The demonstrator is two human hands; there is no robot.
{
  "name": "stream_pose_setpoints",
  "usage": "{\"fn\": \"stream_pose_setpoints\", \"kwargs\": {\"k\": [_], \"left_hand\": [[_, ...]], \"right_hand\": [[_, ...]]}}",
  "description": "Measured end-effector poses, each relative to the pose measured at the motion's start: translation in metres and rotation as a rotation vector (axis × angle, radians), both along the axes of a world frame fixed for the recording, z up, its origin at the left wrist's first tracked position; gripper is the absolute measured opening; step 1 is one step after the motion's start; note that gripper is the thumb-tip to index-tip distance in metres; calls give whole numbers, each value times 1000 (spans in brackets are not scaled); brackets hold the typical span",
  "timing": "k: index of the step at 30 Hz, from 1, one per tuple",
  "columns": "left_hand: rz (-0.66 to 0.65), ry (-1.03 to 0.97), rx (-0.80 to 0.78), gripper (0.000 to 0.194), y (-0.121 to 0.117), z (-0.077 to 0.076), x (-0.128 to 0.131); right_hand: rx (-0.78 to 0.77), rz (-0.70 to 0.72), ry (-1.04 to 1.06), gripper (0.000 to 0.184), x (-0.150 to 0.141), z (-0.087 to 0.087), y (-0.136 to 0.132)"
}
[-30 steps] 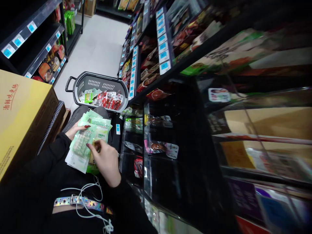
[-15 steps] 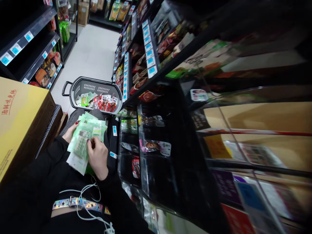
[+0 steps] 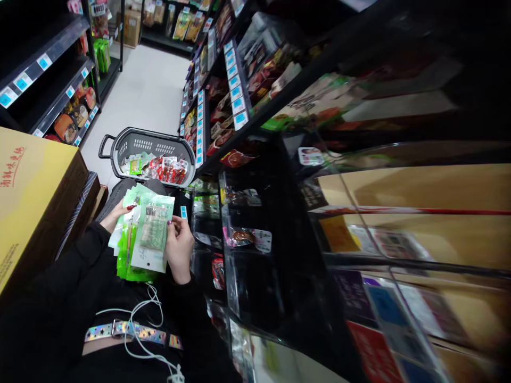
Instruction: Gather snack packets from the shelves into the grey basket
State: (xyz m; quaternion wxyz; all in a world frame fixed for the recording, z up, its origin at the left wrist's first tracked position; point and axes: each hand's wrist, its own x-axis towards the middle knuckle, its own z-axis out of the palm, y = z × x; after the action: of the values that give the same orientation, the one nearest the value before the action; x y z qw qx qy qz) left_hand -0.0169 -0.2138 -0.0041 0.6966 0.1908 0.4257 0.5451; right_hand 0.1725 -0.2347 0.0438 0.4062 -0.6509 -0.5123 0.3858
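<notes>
In my lap lies a fanned stack of pale green and bright green snack packets point(image 3: 124, 261). My left hand point(image 3: 115, 215) grips this stack at its left edge, thumb on top. Between the thumb and fingers of my right hand point(image 3: 180, 247) is one pale green packet point(image 3: 154, 229), held by its right edge over the stack. Its back, with printed text and a small hang hole, faces me. Just beyond my knees stands a grey shopping basket point(image 3: 150, 142) with red, white and green packets point(image 3: 172, 169) inside.
Close on my right is a black shelf with clear-walled bins point(image 3: 255, 271), a few packets lying in them. Price labels point(image 3: 235, 90) line the shelves. At my left a yellow box point(image 3: 32, 191) sits on stacked cartons. Pale aisle floor point(image 3: 151, 80) runs ahead.
My right hand has moved right with one pale green packet, separating it from the stack. Bright green packets now show beneath. The view has shifted slightly.
</notes>
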Motion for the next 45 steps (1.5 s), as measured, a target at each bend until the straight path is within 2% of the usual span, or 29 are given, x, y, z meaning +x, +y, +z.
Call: {"fn": "stream_pose_setpoints", "kwargs": {"k": [6, 10, 17, 21, 24, 29, 31, 32, 34, 37, 41, 43, 45], "left_hand": [[-58, 113, 8, 78, 0, 3, 1], [-71, 145, 33, 85, 2, 0, -1], [-78, 197, 17, 90, 3, -3, -5], [-128, 225, 31, 88, 4, -1, -6], [-131, 250, 41, 90, 4, 0, -7], [-135, 254, 21, 94, 5, 2, -7], [-132, 249, 4, 96, 5, 2, -8], [-123, 250, -1, 97, 5, 3, -8], [-118, 253, -11, 97, 4, 4, -8], [-127, 267, -8, 95, 4, 6, -7], [-126, 276, -8, 96, 3, 7, -7], [-129, 281, -9, 95, 3, 5, -8], [-136, 288, -1, 93, 3, 3, -9]], "right_hand": [[-70, 2, 98, 31, -6, -2, 7], [-47, -8, 99, 29, -3, -5, 10], [46, 35, -145, 26, -4, -1, 8], [184, -12, -324, 23, -3, 2, 10], [249, -81, -288, 23, 6, 11, 13], [322, -223, -200, 21, 25, 40, 15], [325, -216, -29, 17, 30, 49, 17], [297, -160, 115, 14, 32, 52, 18], [200, 27, 391, 14, 35, 54, 21], [83, 259, 769, 29, 37, 49, 24], [-31, 494, 1580, 24, 36, 40, 22], [-82, 574, 1731, 24, 34, 41, 20], [-72, 534, 1602, 27, 33, 46, 17]]}}
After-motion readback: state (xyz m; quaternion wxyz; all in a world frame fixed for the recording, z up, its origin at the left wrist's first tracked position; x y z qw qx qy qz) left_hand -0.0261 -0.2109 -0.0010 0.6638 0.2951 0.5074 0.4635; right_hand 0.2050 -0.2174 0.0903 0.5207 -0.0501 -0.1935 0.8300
